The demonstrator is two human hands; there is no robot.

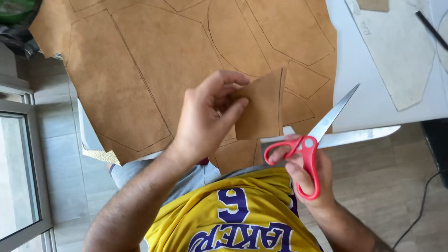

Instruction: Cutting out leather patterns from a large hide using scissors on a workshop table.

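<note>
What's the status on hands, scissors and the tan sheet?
Left hand pinching folded-up flap of tan sheet. Right hand in red-handled scissors, blades open, beside the flap. Nothing between blades and sheet.

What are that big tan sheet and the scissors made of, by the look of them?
Tan sheet: probably suede leather or a suede-like fabric, with a matte, slightly mottled nap and pen-drawn outlines. Scissors: shiny, reflective metal blades, likely steel, and glossy red handles that look like plastic.

Ahead of fingers: tan leather sheet point(154, 60) covers the white table point(373, 93).
Right of fingers: open scissors point(322, 135) block.
</note>
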